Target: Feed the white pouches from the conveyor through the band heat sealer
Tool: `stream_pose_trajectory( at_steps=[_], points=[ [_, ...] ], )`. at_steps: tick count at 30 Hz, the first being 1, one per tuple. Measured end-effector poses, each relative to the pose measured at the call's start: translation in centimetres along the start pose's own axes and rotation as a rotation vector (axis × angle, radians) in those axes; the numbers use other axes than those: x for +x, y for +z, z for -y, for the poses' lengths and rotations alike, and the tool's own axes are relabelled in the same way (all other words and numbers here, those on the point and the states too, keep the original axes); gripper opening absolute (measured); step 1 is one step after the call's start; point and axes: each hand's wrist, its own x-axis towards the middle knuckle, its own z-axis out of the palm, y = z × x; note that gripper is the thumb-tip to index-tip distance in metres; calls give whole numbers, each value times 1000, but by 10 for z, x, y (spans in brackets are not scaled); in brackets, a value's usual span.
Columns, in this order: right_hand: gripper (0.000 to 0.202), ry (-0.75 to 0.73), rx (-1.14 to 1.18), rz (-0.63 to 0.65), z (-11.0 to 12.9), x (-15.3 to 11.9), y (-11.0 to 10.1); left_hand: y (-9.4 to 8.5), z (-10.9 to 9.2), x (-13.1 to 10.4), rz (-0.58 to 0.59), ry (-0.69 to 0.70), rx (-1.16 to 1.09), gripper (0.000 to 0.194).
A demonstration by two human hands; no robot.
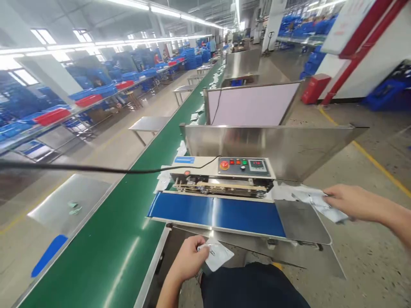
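Note:
My left hand (190, 257) is closed on a white pouch (218, 255) with dark print, in front of the sealing machine and above my lap. At the right, my right hand (348, 200) grips another white pouch (321, 205) by its outer end. That pouch lies over the metal side plate (300, 222), and whitish film reaches from it toward the right end of the band sealer (221, 184). Whether this is one pouch or two overlapping ones I cannot tell. The sealer's blue belt (218, 214) runs between my hands, and its panel shows a lit red display (257, 163).
A long green conveyor (125, 239) runs along the left, with several white pouches (164, 180) by the machine and farther up. A black cable (96, 169) crosses above it. Steel partitions (263, 143) stand behind the sealer. A metal side table (70, 205) sits left.

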Motion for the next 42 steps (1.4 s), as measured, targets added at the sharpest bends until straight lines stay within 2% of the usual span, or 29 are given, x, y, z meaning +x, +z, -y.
stream_pose_trajectory(
  at_steps=[1, 3, 5, 7, 9, 11, 12, 14, 16, 18, 20, 22, 24, 26, 28, 30, 33, 38, 42],
  points=[
    [34, 10, -57, 107, -2, 19, 1, 13, -21, 12, 24, 7, -4, 23],
    [30, 16, -100, 125, 6, 60, 19, 41, -57, 33, 35, 3, 1, 23],
    [22, 15, -96, 118, 19, 94, 51, 67, -87, 51, 23, -13, 11, 23],
    [26, 4, -75, 154, 26, 118, 85, 89, -110, 66, 19, -39, 4, 23],
    [46, -10, -52, 212, 22, 131, 108, 106, -127, 79, 13, -65, -5, 21],
    [70, 1, -21, 255, 10, 134, 115, 119, -140, 91, 3, -90, -5, 21],
    [77, 13, 4, 249, 4, 131, 114, 123, -144, 96, 2, -101, -5, 22],
    [71, -2, 100, 169, -4, 112, 106, 132, -151, 108, 7, -121, -16, 26],
    [55, -141, 279, 79, -3, 77, 101, 140, -155, 119, 15, -141, -37, 27],
    [43, -389, 500, 63, 11, 32, 105, 150, -157, 130, 18, -156, -58, 27],
    [39, -595, 665, 61, 30, -13, 119, 161, -157, 140, 29, -168, -93, 26],
    [32, -664, 774, -10, 50, -45, 137, 169, -154, 148, 55, -180, -153, 28],
    [34, -598, 867, -103, 64, -60, 154, 174, -150, 154, 60, -151, -221, 34],
    [39, -446, 957, -152, 70, -64, 164, 177, -144, 156, -3, -43, -259, 41],
    [47, -293, 1043, -138, 70, -61, 169, 181, -136, 156, -57, 88, -294, 46],
    [54, -190, 1114, -100, 67, -58, 170, 189, -128, 157, -25, 150, -349, 50],
    [62, -88, 1175, -69, 57, -53, 173, 207, -119, 160, 32, 143, -353, 49],
    [59, 172, 1133, -78, 38, -35, 180, 235, -114, 179, -98, 73, -222, 48],
    [45, 286, 1204, -51, 37, -8, 178, 244, -112, 197, -190, -67, -347, 52]
  ],
)
